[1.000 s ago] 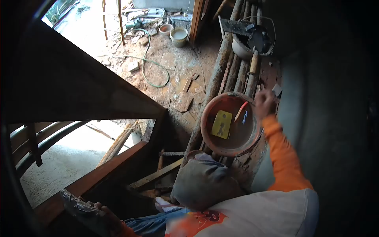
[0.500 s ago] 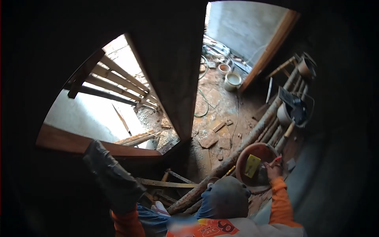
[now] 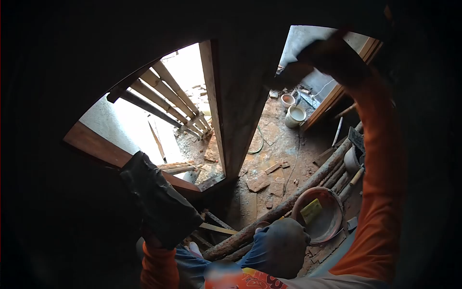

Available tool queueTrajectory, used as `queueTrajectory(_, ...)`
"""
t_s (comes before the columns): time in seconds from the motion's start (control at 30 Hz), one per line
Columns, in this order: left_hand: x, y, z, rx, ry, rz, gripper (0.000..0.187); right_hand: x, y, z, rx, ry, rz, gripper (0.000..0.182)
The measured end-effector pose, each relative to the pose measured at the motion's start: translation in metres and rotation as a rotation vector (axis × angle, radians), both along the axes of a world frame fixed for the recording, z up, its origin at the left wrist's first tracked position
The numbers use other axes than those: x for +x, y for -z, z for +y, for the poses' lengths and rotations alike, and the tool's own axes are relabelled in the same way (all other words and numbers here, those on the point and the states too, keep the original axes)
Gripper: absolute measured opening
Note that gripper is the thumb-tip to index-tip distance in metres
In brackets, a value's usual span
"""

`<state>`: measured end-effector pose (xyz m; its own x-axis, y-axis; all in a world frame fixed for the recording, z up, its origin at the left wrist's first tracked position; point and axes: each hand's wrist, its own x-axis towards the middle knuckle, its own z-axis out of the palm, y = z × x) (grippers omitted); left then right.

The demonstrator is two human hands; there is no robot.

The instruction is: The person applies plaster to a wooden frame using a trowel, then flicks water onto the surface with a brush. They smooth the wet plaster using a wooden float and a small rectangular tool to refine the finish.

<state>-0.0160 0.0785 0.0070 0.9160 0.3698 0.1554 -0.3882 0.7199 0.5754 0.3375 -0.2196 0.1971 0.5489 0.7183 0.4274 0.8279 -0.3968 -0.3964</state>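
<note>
My left hand [image 3: 152,239] is mostly in shadow, closed under a long dark board-like piece [image 3: 161,200] with a rough, smeared surface; its exact kind cannot be made out. My right hand [image 3: 344,60] is raised high near the wall at the upper right, dark and blurred. It is closed on a trowel [image 3: 294,74], whose blade points left and whose end shows a little red. Below it, beside my knee, a round basin [image 3: 340,200] holds a yellow rectangular block [image 3: 311,210].
Wooden poles [image 3: 317,179] run diagonally past the basin. A bucket [image 3: 353,159] sits on them. Farther off stand a pale bucket [image 3: 295,115] and a small pot [image 3: 288,99]. Broken slabs [image 3: 259,183] lie on the floor. A dark post [image 3: 240,106] divides the two openings.
My right hand has risen from the basin up to the wall with the trowel. The yellow block stays in the basin. The dark board in my left hand has shifted slightly right.
</note>
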Motion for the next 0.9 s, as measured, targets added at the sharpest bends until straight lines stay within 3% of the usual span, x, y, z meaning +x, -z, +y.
queueTrajectory(0.1, -0.009, 0.001, 0.001, -0.004, -0.004, 0.010, 0.050, 0.014, -0.032, 0.062, 0.069, -0.042, 0.153, 0.022)
queueTrajectory(0.23, -0.017, 0.001, 0.004, -0.009, -0.012, 0.011, 0.050, 0.007, -0.049, 0.066, 0.047, -0.003, 0.266, 0.021)
queueTrajectory(0.33, -0.016, 0.003, 0.006, -0.009, -0.006, 0.017, 0.051, 0.011, -0.051, 0.062, 0.225, -0.062, 0.127, 0.021)
queueTrajectory(0.47, -0.013, 0.001, 0.007, -0.003, 0.006, 0.011, 0.051, -0.007, -0.060, 0.062, 0.251, -0.027, 0.174, 0.023)
queueTrajectory(0.53, -0.013, 0.002, 0.007, -0.006, 0.008, 0.017, 0.051, -0.011, -0.057, 0.066, 0.436, -0.094, 0.155, 0.024)
queueTrajectory(0.67, -0.012, 0.001, 0.007, 0.004, 0.012, 0.023, 0.052, -0.011, -0.059, 0.064, 0.407, -0.123, 0.157, 0.028)
queueTrajectory(0.77, -0.014, 0.003, 0.009, 0.009, 0.002, 0.023, 0.052, -0.021, -0.053, 0.063, 0.454, -0.017, 0.154, 0.027)
queueTrajectory(0.83, -0.016, 0.002, 0.011, 0.015, -0.002, 0.031, 0.052, -0.020, -0.028, 0.038, 0.354, 0.296, 0.048, 0.024)
queueTrajectory(0.9, -0.018, 0.002, 0.014, 0.016, -0.010, 0.032, 0.053, 0.002, 0.046, -0.041, -0.091, 0.175, -0.638, 0.018)
